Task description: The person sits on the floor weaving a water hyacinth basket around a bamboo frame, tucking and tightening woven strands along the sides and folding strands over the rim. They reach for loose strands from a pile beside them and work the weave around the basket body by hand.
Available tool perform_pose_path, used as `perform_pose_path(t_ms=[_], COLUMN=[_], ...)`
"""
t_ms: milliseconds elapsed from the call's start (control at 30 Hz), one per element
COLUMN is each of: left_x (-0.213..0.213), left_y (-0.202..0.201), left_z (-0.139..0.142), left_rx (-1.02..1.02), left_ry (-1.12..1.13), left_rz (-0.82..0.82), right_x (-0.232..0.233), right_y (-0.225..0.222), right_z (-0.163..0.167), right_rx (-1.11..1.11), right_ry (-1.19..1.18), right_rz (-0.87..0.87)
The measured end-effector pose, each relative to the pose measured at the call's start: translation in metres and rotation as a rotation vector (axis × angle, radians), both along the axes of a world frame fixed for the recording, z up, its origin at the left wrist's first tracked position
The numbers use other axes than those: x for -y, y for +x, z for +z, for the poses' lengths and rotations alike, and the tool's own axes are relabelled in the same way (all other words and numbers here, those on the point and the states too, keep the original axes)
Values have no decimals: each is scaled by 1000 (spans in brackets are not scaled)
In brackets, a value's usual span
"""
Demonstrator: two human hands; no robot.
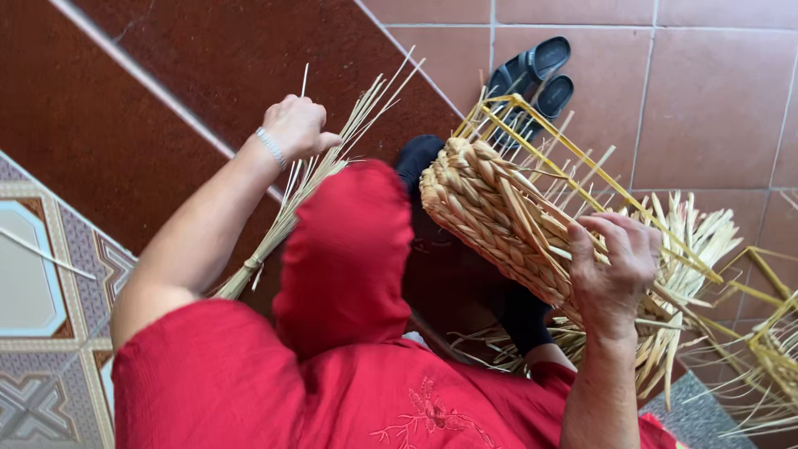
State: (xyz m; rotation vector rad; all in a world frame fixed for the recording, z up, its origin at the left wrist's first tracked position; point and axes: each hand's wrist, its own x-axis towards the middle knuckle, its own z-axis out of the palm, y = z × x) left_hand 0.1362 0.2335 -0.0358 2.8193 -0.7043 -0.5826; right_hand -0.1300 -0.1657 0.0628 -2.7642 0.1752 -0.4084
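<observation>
My left hand (299, 125) pinches thin straw stalks pulled up from a tied bundle of straw (307, 179) that lies on the dark red step beside my raised knee in red cloth (349, 249). A silver bracelet sits on that wrist. My right hand (611, 266) grips the side of a half-woven straw basket (490, 212) built on a yellow wire frame (532, 120). The basket rests against my leg, with loose straw ends sticking out around its rim and below my hand.
A pair of black sandals (532, 75) lies on the terracotta tile floor beyond the basket. Another yellow wire frame with straw (773, 333) is at the right edge. Patterned tiles (41, 291) lie at the left, below the dark red steps (166, 58).
</observation>
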Motion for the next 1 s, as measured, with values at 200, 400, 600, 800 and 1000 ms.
perform_pose_path(t_ms=[200, 400, 600, 800, 1000], left_x=[-98, -123, -136, -121, -101], left_y=[-57, -113, -156, -198, -174], left_z=[2, -10, -9, -13, -33], left_rx=[357, 110, 131, 187, -52], left_ry=[-597, -1012, -1432, -176, -538], left_rz=[566, 891, 1376, 406, 741], right_x=[0, -11, -24, -42, -49], right_y=[27, 63, 83, 108, 130], right_z=[7, 13, 30, 42, 47], right_rx=[10, 28, 16, 19, 5], right_ry=[33, 64, 64, 132, 213], right_rz=[93, 166, 235, 292, 318])
